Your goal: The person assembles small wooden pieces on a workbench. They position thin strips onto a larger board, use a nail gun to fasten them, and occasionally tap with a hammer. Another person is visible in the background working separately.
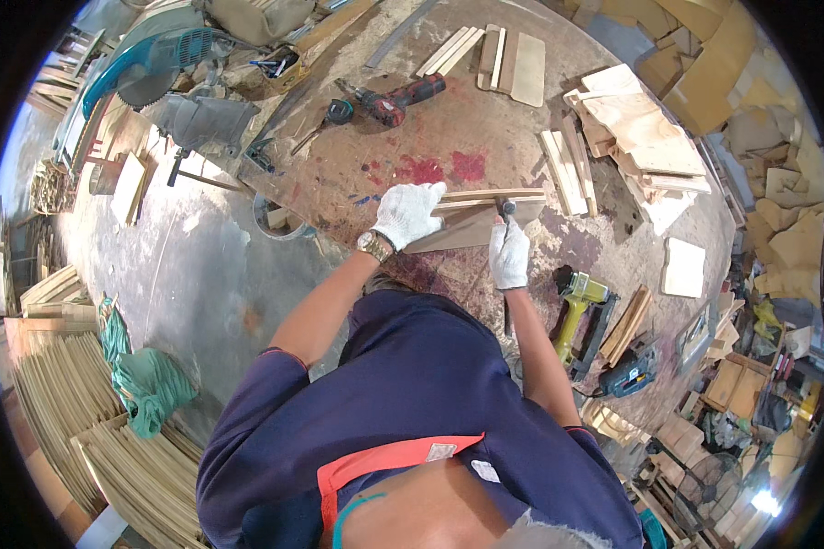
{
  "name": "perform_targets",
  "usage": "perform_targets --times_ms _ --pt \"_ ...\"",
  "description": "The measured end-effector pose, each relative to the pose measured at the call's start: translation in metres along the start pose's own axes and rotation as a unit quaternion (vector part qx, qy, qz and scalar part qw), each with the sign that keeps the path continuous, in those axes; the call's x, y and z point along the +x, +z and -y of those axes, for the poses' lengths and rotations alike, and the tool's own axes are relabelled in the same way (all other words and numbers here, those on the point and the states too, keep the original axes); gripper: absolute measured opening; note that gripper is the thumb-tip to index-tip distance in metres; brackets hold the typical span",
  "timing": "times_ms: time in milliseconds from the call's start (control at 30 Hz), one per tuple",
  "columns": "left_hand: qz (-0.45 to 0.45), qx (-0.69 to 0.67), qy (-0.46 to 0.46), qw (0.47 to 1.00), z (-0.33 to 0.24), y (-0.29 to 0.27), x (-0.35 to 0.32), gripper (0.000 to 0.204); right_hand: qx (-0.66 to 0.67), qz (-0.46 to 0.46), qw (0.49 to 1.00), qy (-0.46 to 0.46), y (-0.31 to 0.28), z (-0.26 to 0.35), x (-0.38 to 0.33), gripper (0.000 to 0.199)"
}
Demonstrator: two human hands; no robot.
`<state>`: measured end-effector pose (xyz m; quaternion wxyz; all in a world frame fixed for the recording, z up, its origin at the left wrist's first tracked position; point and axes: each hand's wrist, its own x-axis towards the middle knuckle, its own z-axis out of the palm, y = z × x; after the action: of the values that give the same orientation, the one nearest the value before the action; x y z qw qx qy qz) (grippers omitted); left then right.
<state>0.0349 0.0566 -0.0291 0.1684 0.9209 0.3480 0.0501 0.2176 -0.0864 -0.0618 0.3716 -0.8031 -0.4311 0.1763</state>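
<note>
Hammer (509,209) in the right hand (509,254), strips (490,195) in the left hand (410,216).

The right grip is wrapped around the hammer's handle, the dark head up at the strips, though I can't tell whether it touches them; the left grip is pinching the strips at their left end, and both hands wear white gloves. The strips run along the far edge of a board (471,231), at the near side of the tabletop (330,183), just in front of the person. Near the right forearm lie a green nail gun (577,306) and a blue power tool (627,373). Farther off are a drill (383,106), a tape measure (340,112) and, at right, a wood pile (639,128). A saw (151,71) stands at upper left.
</note>
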Motion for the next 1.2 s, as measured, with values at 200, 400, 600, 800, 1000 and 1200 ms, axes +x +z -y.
perform_targets --times_ms 200,400,600,800,1000,1200 --pt "0.014 -0.011 0.010 1.000 0.001 -0.005 0.007 0.057 0.062 -0.052 0.996 -0.029 0.021 -0.011 0.005 0.031" --pt "-0.032 -0.030 0.025 0.999 -0.039 -0.006 -0.043 0.060 0.033 0.017 0.999 0.032 -0.024 -0.009 -0.049 0.027" --pt "-0.037 -0.054 0.064 0.996 -0.064 0.003 -0.079 0.048 -0.005 0.072 0.984 0.161 -0.032 -0.025 -0.089 0.026" --pt "0.045 -0.130 0.093 0.986 -0.070 0.010 -0.096 0.048 -0.084 0.128 0.956 0.249 -0.033 -0.053 -0.136 0.038" --pt "0.114 -0.091 0.104 0.984 -0.077 0.031 -0.108 0.057 -0.110 0.168 0.947 0.250 -0.027 -0.081 -0.160 0.019" --pt "0.083 0.054 0.152 0.983 -0.088 0.061 -0.124 0.057 -0.010 0.090 0.957 0.276 -0.021 -0.090 -0.187 0.017"
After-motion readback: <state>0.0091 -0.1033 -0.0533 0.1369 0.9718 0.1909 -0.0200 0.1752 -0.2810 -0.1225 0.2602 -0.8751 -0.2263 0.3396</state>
